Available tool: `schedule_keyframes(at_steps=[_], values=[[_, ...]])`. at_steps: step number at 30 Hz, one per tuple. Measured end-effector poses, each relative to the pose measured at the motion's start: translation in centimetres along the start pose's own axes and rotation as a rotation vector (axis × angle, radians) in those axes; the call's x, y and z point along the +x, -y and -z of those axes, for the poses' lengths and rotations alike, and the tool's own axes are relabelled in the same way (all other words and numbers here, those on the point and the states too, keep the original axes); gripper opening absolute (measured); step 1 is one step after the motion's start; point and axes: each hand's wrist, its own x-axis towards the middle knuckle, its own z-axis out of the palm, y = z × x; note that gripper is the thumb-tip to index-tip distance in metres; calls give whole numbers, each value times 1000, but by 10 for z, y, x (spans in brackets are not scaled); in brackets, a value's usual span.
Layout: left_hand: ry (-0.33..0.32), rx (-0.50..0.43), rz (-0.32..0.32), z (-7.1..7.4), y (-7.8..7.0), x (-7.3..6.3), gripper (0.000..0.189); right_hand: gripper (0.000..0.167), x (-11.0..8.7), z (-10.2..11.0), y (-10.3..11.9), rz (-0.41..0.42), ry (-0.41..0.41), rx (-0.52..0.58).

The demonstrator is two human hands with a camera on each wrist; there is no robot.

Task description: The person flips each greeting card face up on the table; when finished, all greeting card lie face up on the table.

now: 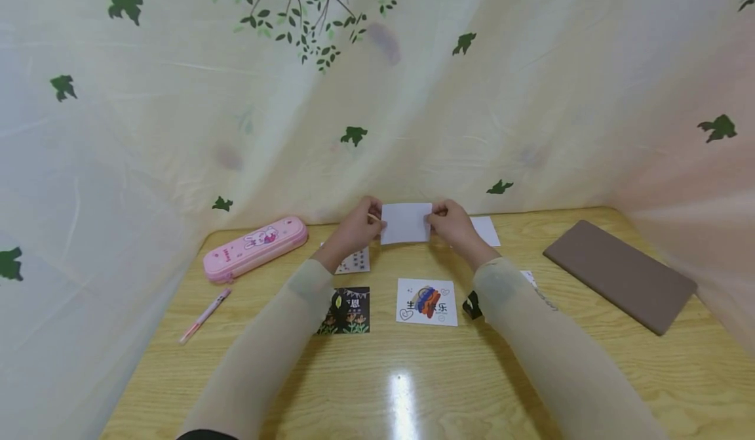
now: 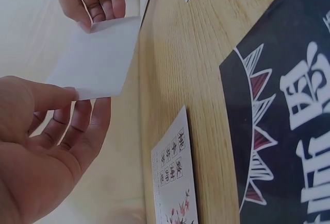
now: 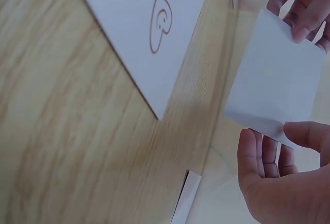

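Between both hands a white card [image 1: 406,223] is held up above the back of the table, its blank side facing me. My left hand [image 1: 358,224] pinches its left edge between thumb and fingers, which shows closely in the left wrist view [image 2: 51,147]. On the opposite edge my right hand [image 1: 457,228] pinches the card the same way, thumb on the blank face. Under the left forearm lie a card with small characters and red blossoms [image 2: 178,175] and a black card with flowers and bunting [image 1: 354,310]. A white card with a colourful drawing [image 1: 426,302] lies in front.
A pink pencil case [image 1: 255,248] stands at the back left, with a pink pen [image 1: 204,316] before it. To the right lies a flat brown rectangular board [image 1: 619,276]. Another white card [image 1: 485,231] lies behind the right wrist; more cards are partly hidden under that sleeve. A printed curtain [image 1: 413,132] hangs behind.
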Motion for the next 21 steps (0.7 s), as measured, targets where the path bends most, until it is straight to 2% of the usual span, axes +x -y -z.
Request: schedule_keyframes(at_steps=[4,11,21], values=[[1,43,-46,1,-2,-3,27,26,0,2,-2,16,-19,-12],[-17,113,-110,2,-3,-5,23,39,-2,6,-3,42,-10,36],[-115,191,-252,3,-13,-7,16,46,-10,10,3,-67,1,146]])
